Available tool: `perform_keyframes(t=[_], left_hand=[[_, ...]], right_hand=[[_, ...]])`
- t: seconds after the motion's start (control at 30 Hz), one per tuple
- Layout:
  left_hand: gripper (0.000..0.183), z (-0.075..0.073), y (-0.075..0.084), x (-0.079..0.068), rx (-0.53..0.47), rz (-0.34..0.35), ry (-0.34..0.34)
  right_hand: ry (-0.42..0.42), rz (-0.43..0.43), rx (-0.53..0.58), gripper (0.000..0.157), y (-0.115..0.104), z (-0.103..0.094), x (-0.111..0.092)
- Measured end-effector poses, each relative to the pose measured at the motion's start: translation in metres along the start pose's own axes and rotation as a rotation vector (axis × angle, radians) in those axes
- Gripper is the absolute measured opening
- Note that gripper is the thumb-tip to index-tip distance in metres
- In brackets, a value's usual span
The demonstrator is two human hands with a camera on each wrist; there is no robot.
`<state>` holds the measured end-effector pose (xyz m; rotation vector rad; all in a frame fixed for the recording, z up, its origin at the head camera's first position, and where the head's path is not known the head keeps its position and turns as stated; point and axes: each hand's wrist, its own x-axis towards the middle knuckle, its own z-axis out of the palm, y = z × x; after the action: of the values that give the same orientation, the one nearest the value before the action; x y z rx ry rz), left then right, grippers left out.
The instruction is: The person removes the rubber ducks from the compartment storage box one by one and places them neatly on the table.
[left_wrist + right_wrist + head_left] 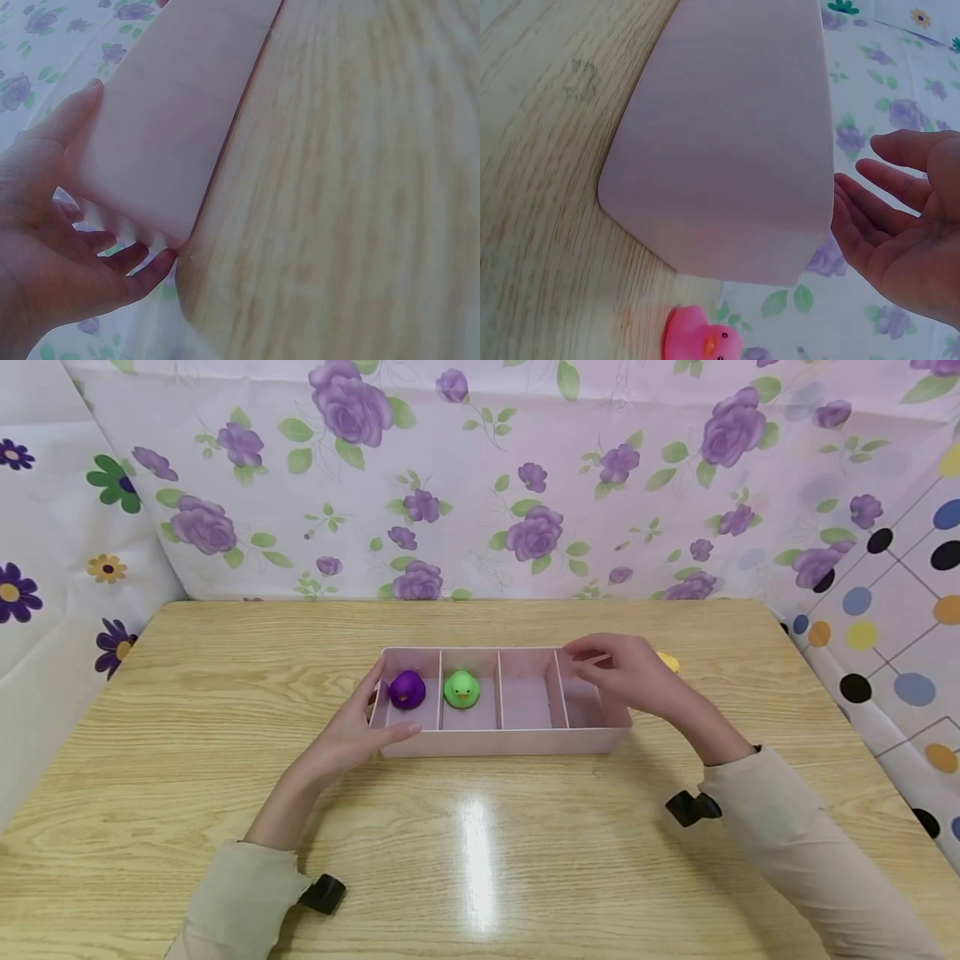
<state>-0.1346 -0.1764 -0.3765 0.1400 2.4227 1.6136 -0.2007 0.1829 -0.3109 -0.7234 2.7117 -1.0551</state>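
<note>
Sideways, long pink box (506, 742), left grip (351, 732) clamped on its end, right grip (628, 672) apart

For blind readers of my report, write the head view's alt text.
A left hand grips the left end of a pink four-compartment box on a wooden table; the right hand, empty, is over its right end. A purple duck and a green duck sit one each in its two leftmost compartments; something yellow shows beyond the right hand.
</note>
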Motion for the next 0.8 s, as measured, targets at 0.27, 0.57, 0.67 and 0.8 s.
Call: perform_keyframes(t=[0.27, 0.57, 0.67, 0.8], left_hand=[[0.107, 0.0, 0.0, 0.0, -0.015, -0.005, -0.006], [0.107, 0.0, 0.001, 0.001, -0.004, -0.015, 0.002], [0.108, 0.001, 0.001, 0.001, -0.002, -0.014, 0.002], [0.108, 0.0, 0.001, 0.0, 0.002, -0.014, 0.001]], right_hand=[[-0.039, -0.044, 0.01, 0.03, -0.009, 0.009, 0.006], [-0.077, -0.096, -0.008, 0.03, -0.023, 0.018, 0.018], [-0.098, -0.111, -0.025, 0.031, -0.028, 0.019, 0.021], [-0.126, -0.134, -0.046, 0.031, -0.033, 0.021, 0.025]])
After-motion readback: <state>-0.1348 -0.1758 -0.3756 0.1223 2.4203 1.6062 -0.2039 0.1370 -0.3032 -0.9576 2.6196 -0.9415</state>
